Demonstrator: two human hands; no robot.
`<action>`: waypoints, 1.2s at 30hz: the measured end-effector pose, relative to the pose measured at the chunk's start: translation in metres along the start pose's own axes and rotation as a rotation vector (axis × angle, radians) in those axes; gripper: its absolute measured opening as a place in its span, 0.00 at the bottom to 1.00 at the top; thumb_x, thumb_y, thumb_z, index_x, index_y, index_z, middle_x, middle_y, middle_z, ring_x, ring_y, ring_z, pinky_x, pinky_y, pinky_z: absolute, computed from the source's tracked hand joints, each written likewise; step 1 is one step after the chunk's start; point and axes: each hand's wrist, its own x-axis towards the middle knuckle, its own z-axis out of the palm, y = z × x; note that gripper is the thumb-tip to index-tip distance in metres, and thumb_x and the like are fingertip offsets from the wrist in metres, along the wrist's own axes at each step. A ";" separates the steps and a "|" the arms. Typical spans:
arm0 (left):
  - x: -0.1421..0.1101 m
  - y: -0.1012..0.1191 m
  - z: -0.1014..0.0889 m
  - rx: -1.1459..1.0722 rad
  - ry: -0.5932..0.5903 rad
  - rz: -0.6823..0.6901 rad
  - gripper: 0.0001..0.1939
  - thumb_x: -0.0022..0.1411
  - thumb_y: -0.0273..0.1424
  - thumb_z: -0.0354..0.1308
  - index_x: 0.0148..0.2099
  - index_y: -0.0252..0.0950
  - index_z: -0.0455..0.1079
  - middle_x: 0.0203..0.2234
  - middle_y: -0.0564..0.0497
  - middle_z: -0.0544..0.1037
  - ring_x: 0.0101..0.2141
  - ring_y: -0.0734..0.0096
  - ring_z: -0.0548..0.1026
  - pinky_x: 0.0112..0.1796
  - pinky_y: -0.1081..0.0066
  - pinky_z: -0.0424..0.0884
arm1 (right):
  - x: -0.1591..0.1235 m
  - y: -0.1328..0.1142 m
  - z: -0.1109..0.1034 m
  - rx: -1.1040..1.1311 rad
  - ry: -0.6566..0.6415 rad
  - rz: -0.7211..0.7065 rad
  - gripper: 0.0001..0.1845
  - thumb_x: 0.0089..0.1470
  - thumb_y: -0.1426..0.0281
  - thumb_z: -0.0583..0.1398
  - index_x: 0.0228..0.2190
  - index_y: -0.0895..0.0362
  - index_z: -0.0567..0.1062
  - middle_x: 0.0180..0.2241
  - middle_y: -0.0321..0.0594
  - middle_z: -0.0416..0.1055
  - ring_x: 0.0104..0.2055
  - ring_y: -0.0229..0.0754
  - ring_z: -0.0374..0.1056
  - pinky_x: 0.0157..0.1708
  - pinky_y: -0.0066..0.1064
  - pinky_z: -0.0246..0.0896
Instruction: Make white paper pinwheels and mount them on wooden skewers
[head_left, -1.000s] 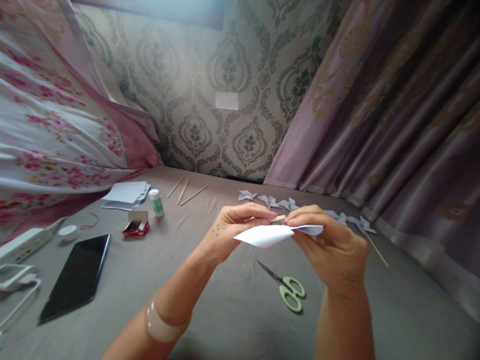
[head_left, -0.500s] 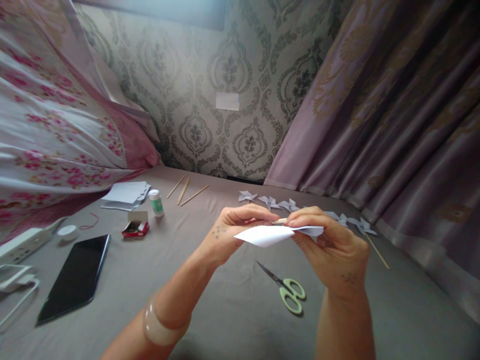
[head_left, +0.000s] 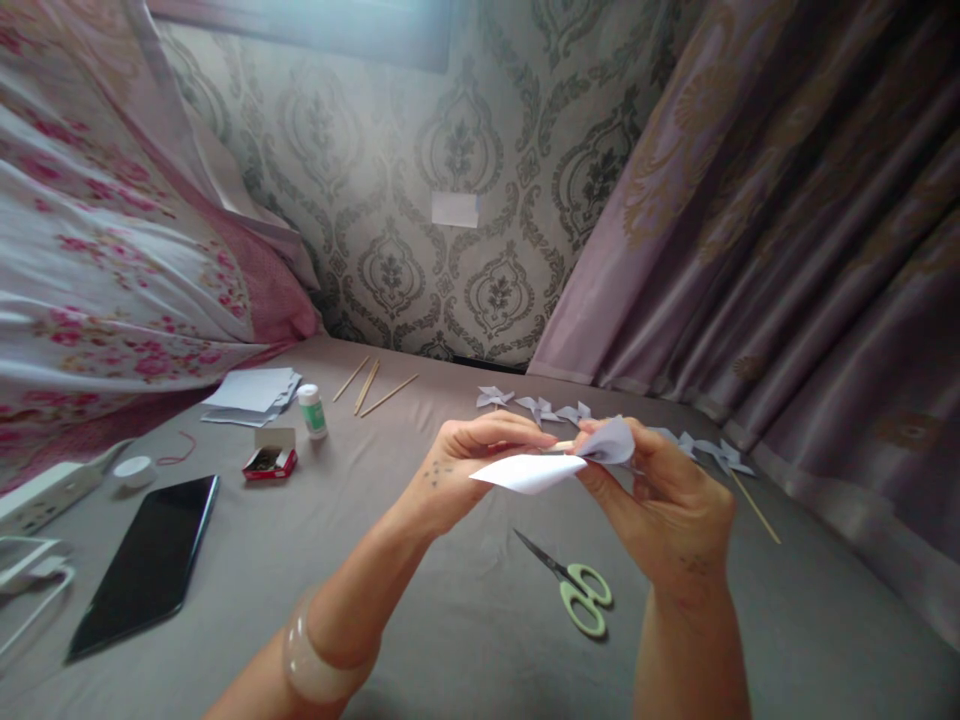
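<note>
Both my hands are raised over the bed-like grey surface, around a white paper pinwheel. My left hand is closed at its left side, fingertips on a pale wooden stick that shows just behind the paper. My right hand pinches the pinwheel near its middle, with one curled blade standing up in front of the fingers. The fingertips and the joint of stick and paper are partly hidden. Below the hands lie scissors with light green handles, blades pointing up and left.
Several finished paper pinwheels lie in a row behind my hands. To the left are wooden sticks, a paper stack, a white bottle, a small red box, a white cap, a phone and a power strip.
The right blade of the pinwheel has turned upward and curled before my right fingers. More of the stick shows between my hands, which have barely moved.
</note>
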 end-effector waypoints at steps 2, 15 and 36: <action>0.001 -0.002 -0.001 0.022 0.010 -0.006 0.09 0.52 0.25 0.65 0.37 0.40 0.81 0.37 0.48 0.79 0.37 0.69 0.74 0.37 0.74 0.68 | 0.000 0.002 0.001 -0.020 -0.015 -0.003 0.13 0.49 0.75 0.65 0.38 0.50 0.78 0.34 0.35 0.76 0.36 0.40 0.72 0.38 0.32 0.68; 0.012 -0.041 -0.014 -0.043 0.125 -0.207 0.17 0.47 0.23 0.59 0.42 0.33 0.78 0.31 0.49 0.80 0.34 0.67 0.74 0.39 0.70 0.65 | -0.002 0.046 0.032 0.353 -0.081 0.646 0.11 0.44 0.64 0.67 0.32 0.54 0.80 0.32 0.37 0.78 0.34 0.42 0.72 0.38 0.33 0.66; 0.014 -0.049 -0.015 -0.074 0.274 -0.352 0.18 0.40 0.31 0.70 0.37 0.32 0.78 0.29 0.49 0.79 0.29 0.73 0.70 0.32 0.73 0.61 | -0.003 0.047 0.040 0.395 -0.102 0.826 0.13 0.37 0.63 0.69 0.28 0.57 0.80 0.29 0.37 0.78 0.31 0.40 0.71 0.33 0.30 0.63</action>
